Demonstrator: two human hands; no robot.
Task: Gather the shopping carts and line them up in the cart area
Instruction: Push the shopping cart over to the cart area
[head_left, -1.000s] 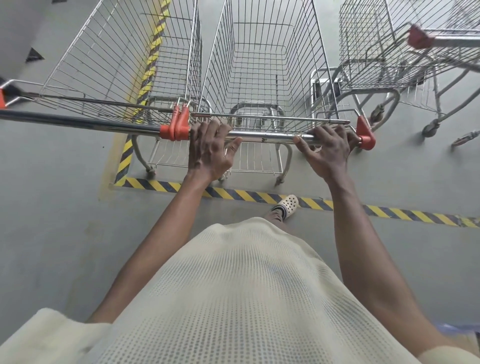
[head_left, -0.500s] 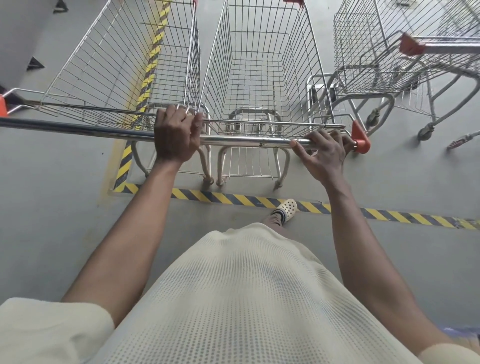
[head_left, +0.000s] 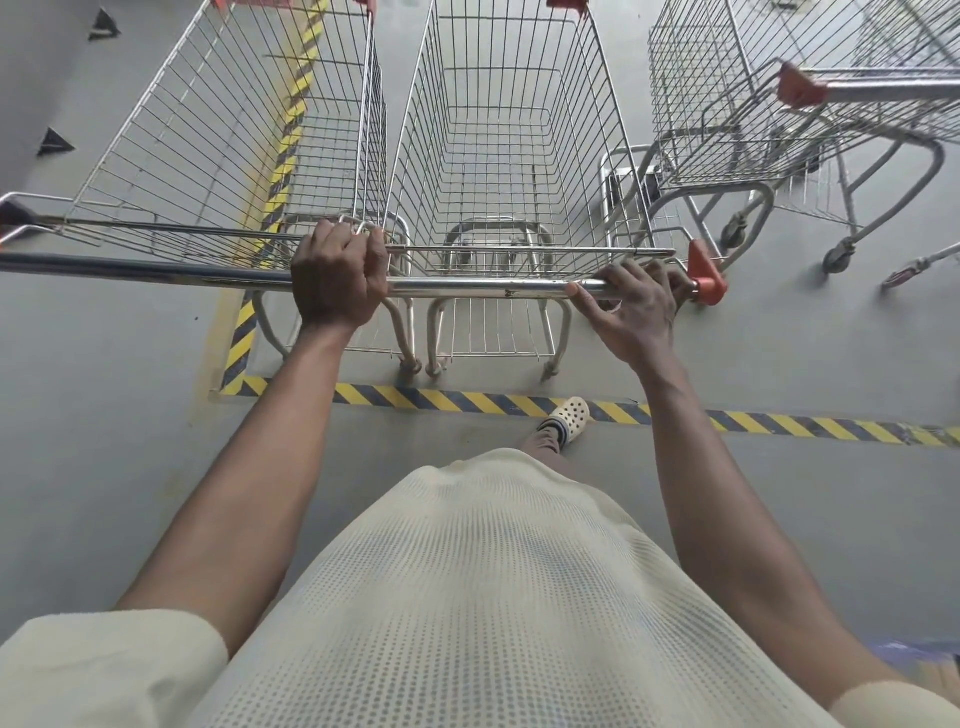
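Observation:
Two wire shopping carts stand side by side inside the cart area marked by yellow-black floor tape (head_left: 467, 401). The middle cart (head_left: 509, 171) is straight ahead of me, its chrome handle bar (head_left: 483, 287) ending in an orange cap. My left hand (head_left: 337, 278) grips the spot where this bar meets the handle of the left cart (head_left: 223, 156), covering the orange joint. My right hand (head_left: 636, 306) holds the bar near its right end, fingers curled over it and thumb under.
A third cart (head_left: 737, 109) stands at the right, angled, with another cart's handle and orange cap (head_left: 800, 88) over it. A grey wall runs along the far left. My foot in a pale clog (head_left: 569, 418) rests on the tape line.
My left hand slid left along the bar and closed over the orange joint between the two carts. The middle cart rolled slightly forward, level with the left one.

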